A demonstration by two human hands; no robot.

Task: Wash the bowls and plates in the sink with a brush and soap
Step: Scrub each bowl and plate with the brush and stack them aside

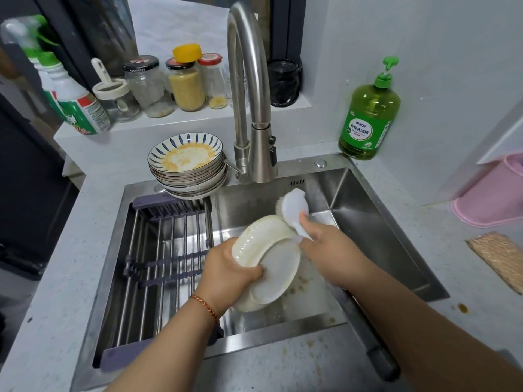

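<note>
My left hand (229,271) grips a cream plate (270,256) by its rim and holds it tilted over the steel sink (376,219), underside towards me. My right hand (325,241) holds a white dish brush (293,209) by its handle, with the brush head just beyond the plate's upper edge. A stack of blue-striped bowls (188,165), the top one smeared with yellow residue, stands at the sink's back left corner. A green pump bottle of dish soap (369,120) stands on the counter at the back right.
A tall steel faucet (249,103) arches over the sink's back edge. A drying rack (164,258) spans the sink's left half. Jars and spray bottles line the back ledge (181,117). A pink plastic tub (492,193) and a woven mat (501,258) lie on the right counter.
</note>
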